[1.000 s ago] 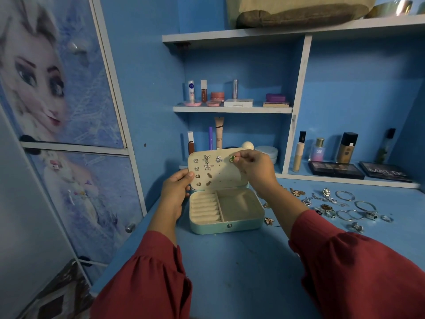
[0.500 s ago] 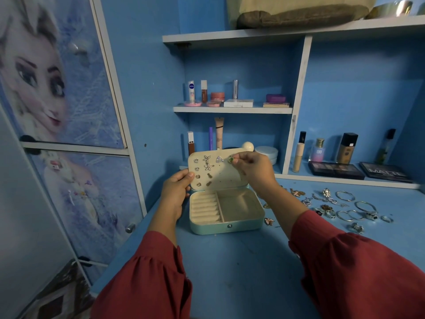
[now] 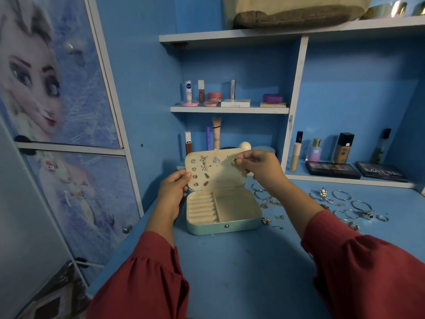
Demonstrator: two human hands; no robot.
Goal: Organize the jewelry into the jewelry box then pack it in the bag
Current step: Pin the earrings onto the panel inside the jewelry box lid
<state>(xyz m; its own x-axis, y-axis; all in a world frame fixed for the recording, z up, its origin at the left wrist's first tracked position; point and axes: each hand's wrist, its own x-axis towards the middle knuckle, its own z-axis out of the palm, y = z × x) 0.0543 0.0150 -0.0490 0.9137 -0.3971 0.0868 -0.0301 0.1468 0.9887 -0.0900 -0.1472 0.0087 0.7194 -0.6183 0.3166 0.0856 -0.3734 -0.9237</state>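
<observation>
Blue desk (image 3: 230, 272) under blue shelving holding cosmetics. Jewelry box (image 3: 224, 212) sits open on desk, lid (image 3: 220, 178) upright with 9 earrings pinned. Left hand (image 3: 173, 188) grips lid's left edge, thumb on front. Right hand (image 3: 259, 166) pinches green earring (image 3: 234, 160) against lid's upper right. Loose jewelry (image 3: 349, 208) lies scattered right of box.

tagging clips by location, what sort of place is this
Probably a bedroom vanity or dressing nook: blue shelves of cosmetics, eyeshadow palettes, and an open jewelry box beside a cartoon-printed wardrobe door.
</observation>
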